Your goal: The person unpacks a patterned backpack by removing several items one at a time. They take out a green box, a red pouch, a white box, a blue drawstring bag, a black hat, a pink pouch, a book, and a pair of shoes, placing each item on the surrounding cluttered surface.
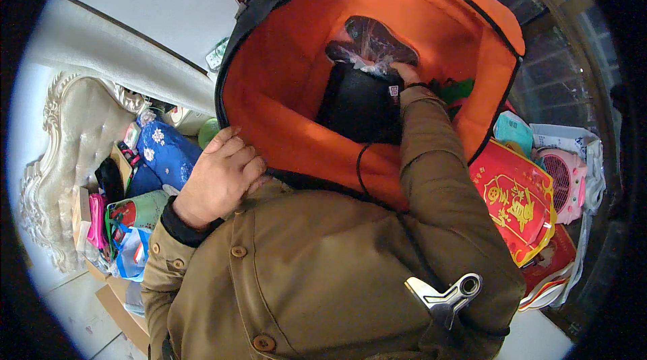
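Note:
A large bag, black outside with an orange lining (283,82), gapes open against my chest. My left hand (230,178) grips its near left rim, the fingers curled over the edge. Deep inside, my right hand (406,74) holds the upper right edge of a black pouch (359,102) with a small label; most of its fingers are hidden. From the top of the pouch sticks a dark, rounded bundle in clear plastic (374,39), which looks like shoe soles. A black cord (361,163) hangs over the near lining.
A green item (457,91) shows inside the bag at right. Beyond it are a red gift bag (515,203) and a pink fan heater (561,183). At left stand an ornate tufted headboard (86,132), blue floral fabric (167,143), several bags and a cardboard box (121,314).

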